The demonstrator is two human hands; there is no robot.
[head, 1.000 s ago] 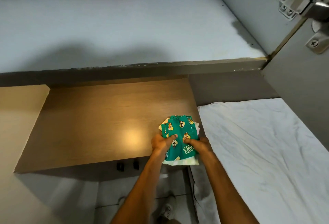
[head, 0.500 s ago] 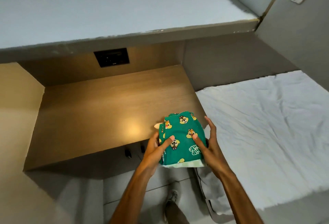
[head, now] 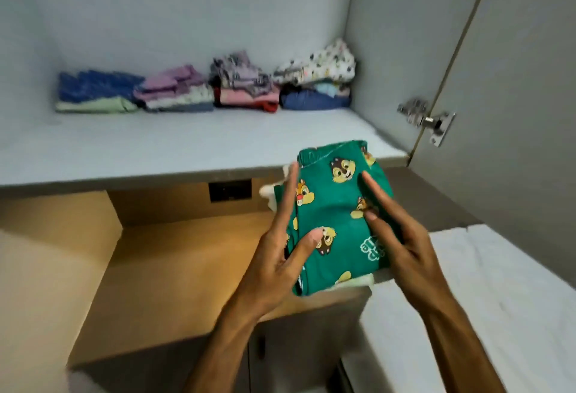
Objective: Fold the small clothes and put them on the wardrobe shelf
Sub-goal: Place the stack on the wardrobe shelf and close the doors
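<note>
Now both hands, left hand (head: 280, 255) and right hand (head: 402, 236), clasp the folded green garment (head: 336, 221) between them, long axis aimed at the wardrobe shelf (head: 187, 146) just ahead.

The folded garment (head: 336, 221) is soft printed cloth, matt green. The wardrobe shelf (head: 187, 149) has a smooth, matt pale-grey laminate surface; the counter (head: 187, 268) below shows a wood-grain finish with slight sheen. The door hinge (head: 427, 119) is bright, glossy metal.
</note>
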